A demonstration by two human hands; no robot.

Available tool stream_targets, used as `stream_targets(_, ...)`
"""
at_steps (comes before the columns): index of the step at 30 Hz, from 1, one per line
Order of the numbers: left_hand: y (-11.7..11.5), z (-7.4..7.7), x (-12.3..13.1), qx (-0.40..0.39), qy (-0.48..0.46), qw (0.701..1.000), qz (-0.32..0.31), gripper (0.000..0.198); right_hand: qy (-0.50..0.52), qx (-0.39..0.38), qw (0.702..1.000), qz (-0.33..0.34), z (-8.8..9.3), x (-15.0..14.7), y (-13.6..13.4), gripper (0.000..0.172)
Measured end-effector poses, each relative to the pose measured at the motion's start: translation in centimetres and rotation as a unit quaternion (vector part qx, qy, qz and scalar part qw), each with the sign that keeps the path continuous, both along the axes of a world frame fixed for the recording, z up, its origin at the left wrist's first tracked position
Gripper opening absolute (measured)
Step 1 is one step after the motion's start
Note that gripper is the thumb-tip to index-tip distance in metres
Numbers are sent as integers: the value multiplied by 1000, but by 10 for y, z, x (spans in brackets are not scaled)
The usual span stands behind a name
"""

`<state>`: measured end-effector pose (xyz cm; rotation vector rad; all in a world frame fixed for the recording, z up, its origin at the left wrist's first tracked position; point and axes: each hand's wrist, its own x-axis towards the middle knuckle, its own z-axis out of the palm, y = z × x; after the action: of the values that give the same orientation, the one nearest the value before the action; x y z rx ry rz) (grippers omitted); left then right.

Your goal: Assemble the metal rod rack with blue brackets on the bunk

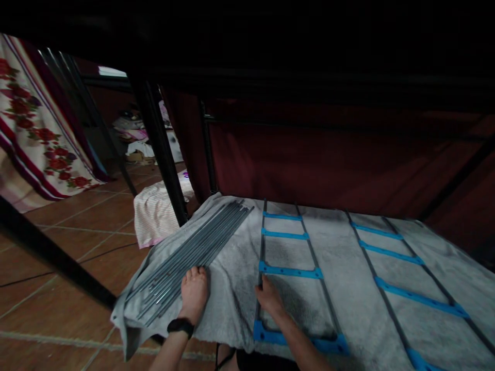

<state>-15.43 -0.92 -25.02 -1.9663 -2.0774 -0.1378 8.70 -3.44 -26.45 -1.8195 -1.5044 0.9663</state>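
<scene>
My left hand (194, 289), with a black band on its wrist, rests at the near right edge of a bundle of grey metal rods (201, 239). Its fingers are curled down against the rods, and what lies under them is hidden. Right of it, my right hand (269, 298) pinches the left side rod of a ladder-like frame (291, 271), between its two nearest blue crosspieces. This frame has several blue plastic crosspieces joining two grey rods, and lies flat. A second similar frame (419, 299) lies farther right, its near end cut off by the picture edge.
A grey blanket (332, 247) covers the bed under everything. Black posts (164, 154) and a dark overhead bunk frame the space. Dark red cloth (309, 159) hangs behind. To the left are a tiled floor (85, 226), a striped cloth (158, 208) and a floral blanket (42, 129).
</scene>
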Motion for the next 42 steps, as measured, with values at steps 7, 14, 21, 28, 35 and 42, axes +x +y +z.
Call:
stream_targets(7,-10,10,6,10,-117,992,37,31,97,70,992,-30,4,34,-9,26)
stream_targets(14,-54,26,103,1,-472,869,-147,23,430,64,894,-113,63,50,-19,42)
stream_targets(21,-82,32,193,-76,-494,818,-286,31,633,97,733,-228,94,115,-23,30)
stream_targets(28,-56,-17,149,12,-413,893,-178,40,487,303,767,-287,127,240,5,44)
stream_targets(35,-52,-49,147,8,-341,925,-169,46,381,347,809,-284,115,230,42,44)
stream_targets(42,-55,-50,146,25,-338,923,-184,42,359,309,835,-281,80,207,52,44)
